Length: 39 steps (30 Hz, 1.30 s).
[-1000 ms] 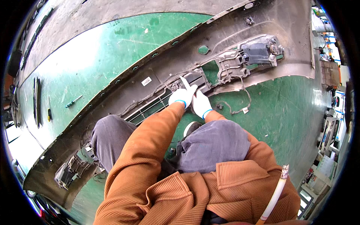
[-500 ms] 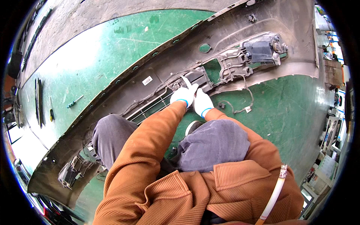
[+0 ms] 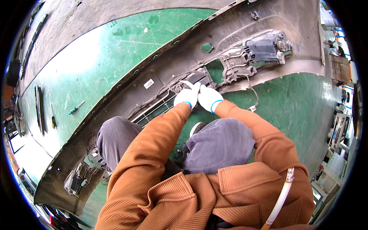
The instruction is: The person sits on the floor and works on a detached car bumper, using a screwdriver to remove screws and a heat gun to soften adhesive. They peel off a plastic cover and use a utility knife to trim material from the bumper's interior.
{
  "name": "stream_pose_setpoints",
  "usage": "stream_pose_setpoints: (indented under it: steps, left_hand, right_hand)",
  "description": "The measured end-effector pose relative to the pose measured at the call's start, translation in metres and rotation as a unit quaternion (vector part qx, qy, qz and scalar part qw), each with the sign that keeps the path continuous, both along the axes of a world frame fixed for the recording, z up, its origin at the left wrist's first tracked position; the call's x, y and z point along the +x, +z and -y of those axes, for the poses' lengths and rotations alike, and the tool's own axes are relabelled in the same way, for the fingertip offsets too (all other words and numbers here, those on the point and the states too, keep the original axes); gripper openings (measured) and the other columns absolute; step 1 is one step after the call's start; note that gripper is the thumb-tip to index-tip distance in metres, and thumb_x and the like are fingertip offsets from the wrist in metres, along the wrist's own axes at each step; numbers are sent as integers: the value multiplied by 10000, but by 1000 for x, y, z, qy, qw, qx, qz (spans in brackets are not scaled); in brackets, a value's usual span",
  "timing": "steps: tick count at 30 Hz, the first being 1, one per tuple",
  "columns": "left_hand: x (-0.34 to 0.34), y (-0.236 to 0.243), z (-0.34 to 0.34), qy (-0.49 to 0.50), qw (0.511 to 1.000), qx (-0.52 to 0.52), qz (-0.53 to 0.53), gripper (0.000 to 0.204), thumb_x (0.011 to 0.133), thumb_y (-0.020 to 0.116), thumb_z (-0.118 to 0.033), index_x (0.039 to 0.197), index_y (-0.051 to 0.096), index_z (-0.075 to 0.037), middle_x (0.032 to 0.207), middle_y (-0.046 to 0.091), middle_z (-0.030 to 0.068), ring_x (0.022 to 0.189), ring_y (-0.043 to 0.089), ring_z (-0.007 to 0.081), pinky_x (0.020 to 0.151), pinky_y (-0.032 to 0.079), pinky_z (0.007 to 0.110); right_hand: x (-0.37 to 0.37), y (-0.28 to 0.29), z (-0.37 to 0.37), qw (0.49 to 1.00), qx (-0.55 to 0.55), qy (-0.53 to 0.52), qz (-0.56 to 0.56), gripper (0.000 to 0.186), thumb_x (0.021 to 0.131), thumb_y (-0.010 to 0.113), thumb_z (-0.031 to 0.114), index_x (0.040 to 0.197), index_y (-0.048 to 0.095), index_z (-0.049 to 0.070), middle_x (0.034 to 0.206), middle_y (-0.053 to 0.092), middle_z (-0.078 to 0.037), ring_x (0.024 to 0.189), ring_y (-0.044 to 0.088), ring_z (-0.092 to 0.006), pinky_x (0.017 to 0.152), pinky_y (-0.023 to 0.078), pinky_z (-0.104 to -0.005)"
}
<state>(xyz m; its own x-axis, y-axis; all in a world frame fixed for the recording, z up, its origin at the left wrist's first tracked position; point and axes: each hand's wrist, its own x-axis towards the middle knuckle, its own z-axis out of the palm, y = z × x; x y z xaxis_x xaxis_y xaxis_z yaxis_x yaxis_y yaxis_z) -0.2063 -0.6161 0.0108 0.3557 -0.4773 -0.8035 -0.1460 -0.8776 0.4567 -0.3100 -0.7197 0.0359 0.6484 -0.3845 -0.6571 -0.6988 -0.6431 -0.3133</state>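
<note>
A large dark car bumper cover [image 3: 126, 92], inner side up, lies slantwise across the green floor. Both my hands wear white gloves with blue cuffs and meet at its near middle edge, beside a dark ribbed plastic part [image 3: 202, 78]. My left hand [image 3: 185, 97] is closed, with one glove finger pointing up and left over that part. Touching it, my right hand [image 3: 209, 97] curls inward, its fingertips tucked out of sight. Whatever lies between the hands is hidden. A slatted grille [image 3: 155, 109] runs left from them. Right of them, a loose cable ends in a connector [image 3: 252, 108].
A headlamp-like unit [image 3: 264, 48] and a grey bracket [image 3: 235, 63] sit on the bumper's right. Another lamp unit [image 3: 78, 178] is at its lower left. Two screwdrivers, one blue-handled [image 3: 72, 111], one yellow-and-black [image 3: 53, 122], and dark strips [image 3: 39, 109] lie at left.
My right hand has turned and shifted slightly right, its forearm swinging outward over part of the loose cable. My left hand stays nearly in place, its pointing finger tilting further left.
</note>
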Motion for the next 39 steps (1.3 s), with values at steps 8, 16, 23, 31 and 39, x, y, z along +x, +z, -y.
stream_pose_setpoints:
  steps: [8,16,23,31,39]
  left_hand:
    - [7,8,-2,157,977,3,-147,1108,958,290,-906,1219,763,61,1066,793,253,958,778,356,905,562,427]
    - [5,-24,-7,88,992,-33,-89,1043,994,362,-849,1270,718,91,1076,787,292,940,789,390,907,576,443]
    - [-3,-34,-8,44,998,-49,12,866,989,440,-783,1294,756,-37,1269,715,345,1295,653,469,1089,478,483]
    - [-10,-38,-23,83,994,-67,32,852,1005,485,-723,1406,660,8,1322,703,330,1299,647,481,1102,481,472]
    - [-4,-45,-16,-79,993,-74,50,774,1083,274,-717,1423,675,-149,1266,730,292,1208,680,483,1077,486,513]
  right_hand:
    - [35,30,25,988,3,152,4,456,1057,446,336,1203,667,-35,1117,746,-308,1063,718,-484,937,556,-547]
    - [23,23,9,984,150,-63,-72,449,1099,465,344,1170,589,-82,866,737,-247,577,726,-325,527,588,-440]
    - [-12,-25,-23,989,79,-113,49,501,1115,426,363,1236,637,-74,1075,728,-350,859,771,-444,770,631,-494]
    - [-18,-19,-37,984,81,-122,104,529,1102,479,452,1194,621,-49,1095,713,-363,1089,673,-560,912,549,-587]
    - [-37,-62,-48,949,100,-265,142,428,1085,547,407,1125,594,-17,1096,706,-363,1075,666,-564,894,543,-597]
